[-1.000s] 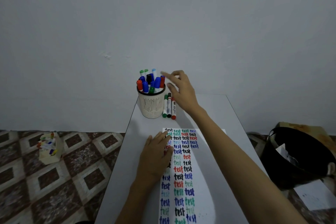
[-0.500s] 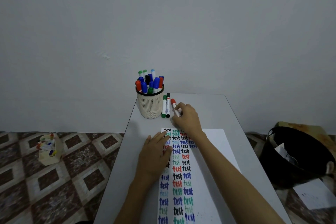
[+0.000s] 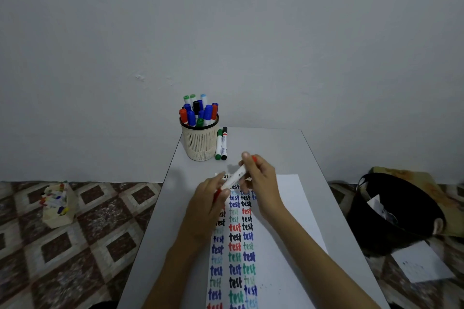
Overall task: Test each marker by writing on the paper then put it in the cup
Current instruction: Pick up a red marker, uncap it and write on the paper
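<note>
Both hands hold a red marker (image 3: 234,178) above the top of the paper (image 3: 283,213). My right hand (image 3: 261,180) grips its white barrel near the far end. My left hand (image 3: 209,204) pinches the red cap at the near end. The paper carries columns of the word "test" in several colours. A cream slotted cup (image 3: 199,142) at the table's far left holds several markers. A green marker (image 3: 218,145) and a black marker (image 3: 224,143) lie side by side just right of the cup.
The grey table (image 3: 296,148) is narrow, with its far edge against a white wall. A black bin (image 3: 391,211) stands on the floor at the right, a loose sheet (image 3: 421,263) near it. A small box of markers (image 3: 58,204) sits on the tiled floor at the left.
My right hand came back from the cup, picked the red marker off the table and brought it over the paper. My left hand lifted off the paper and took the marker's cap end.
</note>
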A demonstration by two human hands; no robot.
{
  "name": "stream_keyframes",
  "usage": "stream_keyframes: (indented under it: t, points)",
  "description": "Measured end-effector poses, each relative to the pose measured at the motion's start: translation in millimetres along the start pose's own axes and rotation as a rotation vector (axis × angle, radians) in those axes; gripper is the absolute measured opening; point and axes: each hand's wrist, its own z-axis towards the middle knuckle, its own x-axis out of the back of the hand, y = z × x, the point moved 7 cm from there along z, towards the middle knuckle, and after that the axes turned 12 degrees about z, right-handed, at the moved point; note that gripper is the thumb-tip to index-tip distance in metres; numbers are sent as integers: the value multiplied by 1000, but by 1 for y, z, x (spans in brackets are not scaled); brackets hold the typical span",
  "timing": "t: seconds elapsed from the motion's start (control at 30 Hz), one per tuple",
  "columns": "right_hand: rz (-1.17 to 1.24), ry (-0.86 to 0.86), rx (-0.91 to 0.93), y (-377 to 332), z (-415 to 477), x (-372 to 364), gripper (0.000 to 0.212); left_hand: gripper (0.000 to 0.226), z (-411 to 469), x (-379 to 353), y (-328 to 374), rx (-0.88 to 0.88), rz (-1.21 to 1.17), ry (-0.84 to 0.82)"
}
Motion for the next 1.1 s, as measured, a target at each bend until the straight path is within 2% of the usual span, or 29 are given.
stream_keyframes:
  t: [0.07,0.17,0.3,0.5,0.77,0.97,1.03,1.1]
  points:
    - [9,-86,-43,4,-11,-9,27,44,-2,2,6,-62,-4,15]
    - [-29,-161,-139,13,-19,-16,22,38,-3,5,11,-64,-76,-1]
    - [-65,-158,-113,5,-19,-17,25,37,-5,-2,15,-44,-83,-82]
    - [-90,-172,-159,4,-17,-16,26,31,-6,1,17,-39,-93,-71]
    - [-19,-184,-189,6,-18,-18,23,37,-8,8,20,-53,-119,-45]
    - [-33,-317,-131,-14,-14,-26,18,41,-8,17,20,-3,-251,-10]
    - [-17,-264,-109,-21,-11,-21,20,34,-10,17,21,11,-256,-12]
    - [54,-133,-65,-28,-5,-4,25,26,-11,16,16,68,-283,-28]
